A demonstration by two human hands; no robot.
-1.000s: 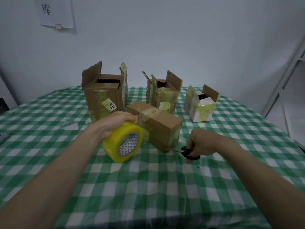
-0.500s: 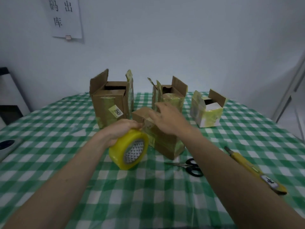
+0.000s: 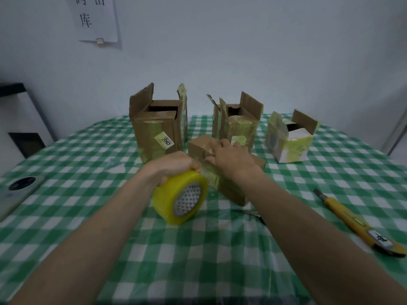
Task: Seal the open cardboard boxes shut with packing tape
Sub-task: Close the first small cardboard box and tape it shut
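A closed brown box (image 3: 199,146) lies near the table's middle, with yellowish tape across its top. My right hand (image 3: 231,158) rests flat on that top, fingers spread over the tape. My left hand (image 3: 176,165) grips a yellow tape roll (image 3: 179,198) standing on edge against the box's near-left side. Behind stand three boxes with flaps up: a large brown box (image 3: 157,128), a middle taped box (image 3: 239,123), and a small white box (image 3: 290,139) at the right. Scissors (image 3: 251,213) lie mostly hidden under my right forearm.
A yellow utility knife (image 3: 352,221) lies on the green checked tablecloth (image 3: 88,194) at the right. A phone (image 3: 16,191) sits at the left edge. A white cabinet (image 3: 19,124) stands at far left, a paper notice (image 3: 94,18) hangs on the wall.
My right hand let go of the scissors beside the box and moved up onto the box's taped top. My left hand kept hold of the tape roll.
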